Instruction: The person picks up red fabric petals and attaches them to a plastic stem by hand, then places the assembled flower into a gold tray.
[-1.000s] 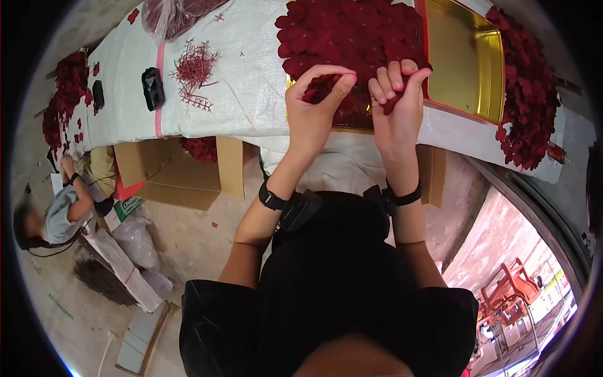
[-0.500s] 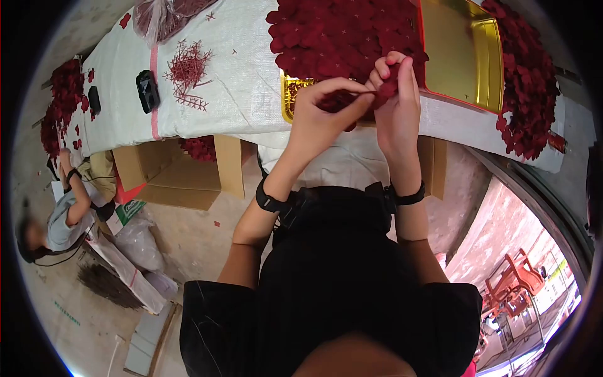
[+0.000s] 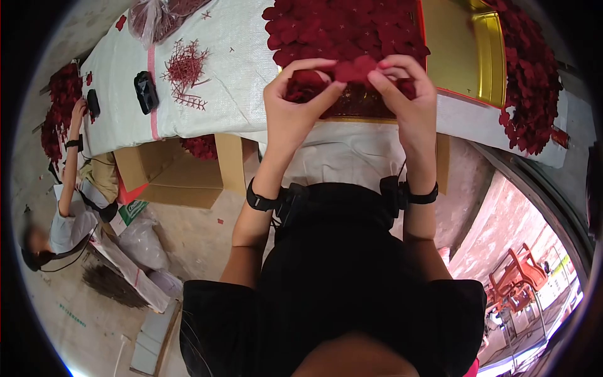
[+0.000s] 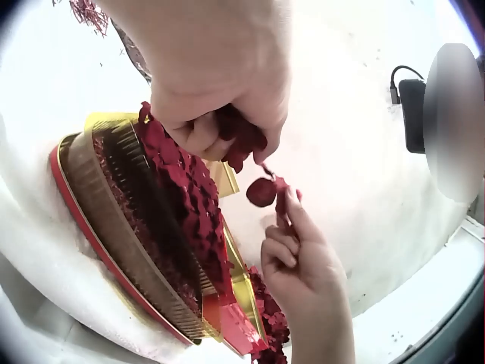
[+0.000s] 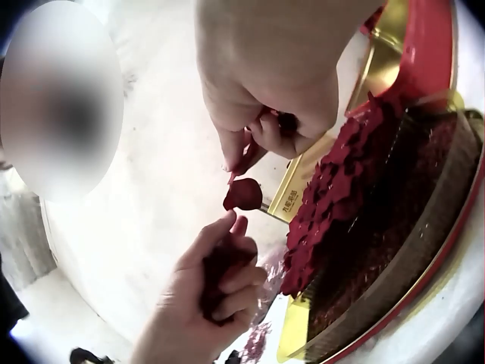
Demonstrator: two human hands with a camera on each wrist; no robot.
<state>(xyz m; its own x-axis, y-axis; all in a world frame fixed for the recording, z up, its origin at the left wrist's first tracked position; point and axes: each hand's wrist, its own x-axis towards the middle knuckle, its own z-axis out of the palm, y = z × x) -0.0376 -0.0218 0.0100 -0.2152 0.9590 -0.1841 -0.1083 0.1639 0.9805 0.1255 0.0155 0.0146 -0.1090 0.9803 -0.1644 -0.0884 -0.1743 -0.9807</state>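
Both hands are raised over the near edge of a box lid of dark red flower petals, with a red petal [image 3: 355,68] stretched between their fingertips. My left hand [image 3: 292,100] pinches one side of it between thumb and forefinger. Its other fingers curl round a small bunch of petals [image 5: 220,277] in the palm. On the other side, my right hand [image 3: 414,97] pinches the petal, with more dark red petals [image 3: 407,87] in its palm. Below them lies the layer of petals [image 3: 345,31], spread over a gold box [image 4: 125,220] with clear ribbed walls and a red rim.
A gold tray with a red edge [image 3: 461,56] stands at the right, beside a petal heap [image 3: 534,81]. Left on the white cloth lie thin red stems [image 3: 185,66], a black device [image 3: 146,92] and a plastic bag [image 3: 147,22]. Another person [image 3: 69,220] sits far left.
My hands met near the right hand's petals, then moved apart leftward and rightward with a petal held between them. The other person's arm has reached further up onto the cloth.
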